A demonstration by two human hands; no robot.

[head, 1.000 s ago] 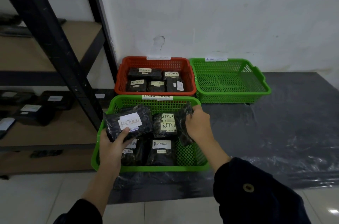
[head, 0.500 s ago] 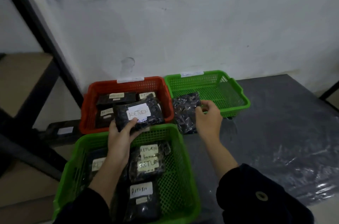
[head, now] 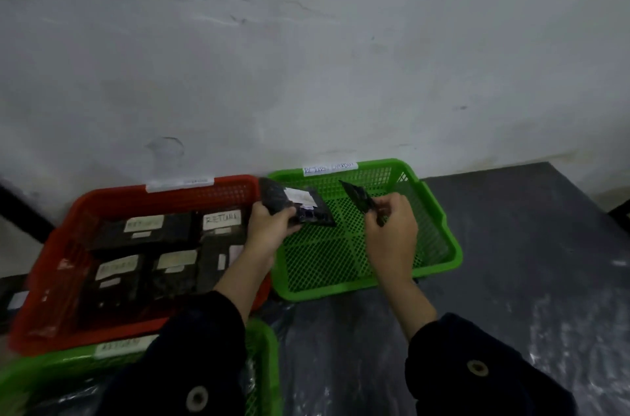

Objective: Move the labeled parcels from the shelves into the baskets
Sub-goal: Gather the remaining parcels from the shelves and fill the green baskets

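My left hand [head: 269,231] grips a black parcel with a white label [head: 300,204], held over the left side of the far green basket [head: 446,245]. Over the same basket, my right hand [head: 392,228] holds a second black parcel [head: 356,198] edge-on, so its label is hidden. No parcel shows on the basket's mesh floor. The red basket [head: 51,279] on the left holds several black parcels with white labels, one reading RETURN [head: 221,220].
A near green basket [head: 269,340] sits at the bottom left, mostly hidden by my dark sleeves. All baskets stand on a dark plastic sheet [head: 511,279] against a white wall [head: 306,57]. A black shelf post [head: 20,211] shows at the left edge.
Both hands carried their parcels from the near green basket, past the red basket, to over the far green basket. The view has swung right, away from the shelves.
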